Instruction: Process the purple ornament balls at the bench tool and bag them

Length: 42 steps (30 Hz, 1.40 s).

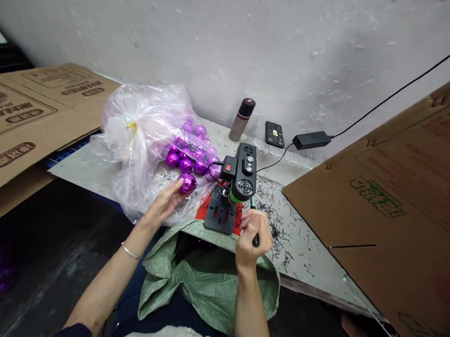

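Between our left hand point(168, 199) and right hand point(255, 237), a small black machine point(244, 172) stands on the tabletop point(307, 250).

Our hands are apart from each other: the left has its fingertips clamped on one shiny purple ball point(188, 183), held just left of the machine, while the right is wrapped in a fist around the machine's handle point(256, 240), whose black end shows below our fingers. Just beyond the left hand we see more purple balls point(186, 163) bunched by a clear plastic bag point(146, 148). Below and between our hands, a green sack point(210, 284) gapes open. Dark bits point(276, 235) lie scattered beside the right hand.
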Tool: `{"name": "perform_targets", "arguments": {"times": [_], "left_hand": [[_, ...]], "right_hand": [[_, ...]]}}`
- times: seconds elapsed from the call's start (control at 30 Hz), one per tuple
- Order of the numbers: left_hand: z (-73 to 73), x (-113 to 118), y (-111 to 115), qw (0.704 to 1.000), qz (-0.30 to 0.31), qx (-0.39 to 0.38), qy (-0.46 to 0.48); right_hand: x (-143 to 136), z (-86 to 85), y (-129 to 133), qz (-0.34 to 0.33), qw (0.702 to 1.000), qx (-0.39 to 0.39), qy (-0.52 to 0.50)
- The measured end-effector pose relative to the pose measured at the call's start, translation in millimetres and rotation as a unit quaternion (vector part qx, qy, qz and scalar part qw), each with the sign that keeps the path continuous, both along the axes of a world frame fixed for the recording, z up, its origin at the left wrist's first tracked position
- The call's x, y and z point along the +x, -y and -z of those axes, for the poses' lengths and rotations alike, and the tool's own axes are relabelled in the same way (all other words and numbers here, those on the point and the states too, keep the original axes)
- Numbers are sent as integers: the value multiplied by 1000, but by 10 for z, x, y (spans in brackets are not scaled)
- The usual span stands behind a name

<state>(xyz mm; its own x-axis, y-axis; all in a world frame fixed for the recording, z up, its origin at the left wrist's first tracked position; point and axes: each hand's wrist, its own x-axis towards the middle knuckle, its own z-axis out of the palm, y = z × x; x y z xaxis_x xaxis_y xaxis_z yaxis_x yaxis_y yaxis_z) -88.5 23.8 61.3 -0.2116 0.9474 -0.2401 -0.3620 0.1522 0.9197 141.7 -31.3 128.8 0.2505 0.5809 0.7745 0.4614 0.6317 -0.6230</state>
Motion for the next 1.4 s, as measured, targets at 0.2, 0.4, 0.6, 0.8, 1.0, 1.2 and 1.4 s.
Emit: {"name": "perform_targets", "arguments": {"times": [0.2,0.4,0.6,0.8,1.0,1.2,1.4], "left_hand": [[227,621,234,992,107,-21,63],[380,789,119,977,111,60,-172],[298,830,92,875,131,151,-442],[344,869,73,853,141,210,-456],[392,825,81,844,158,245,-451],[388,812,40,842,170,240,-452],[530,871,73,866,138,224,-424]], "right_hand": [[9,-284,-25,-7,999,-43,1],[14,-281,-14,-4,999,-52,10],[8,-221,2,-6,999,-44,18],[19,-185,8,-16,999,-31,12],[29,-155,12,-12,999,-21,24],[33,-148,16,-18,999,-16,21],[28,-150,14,-17,1000,-18,15]]}}
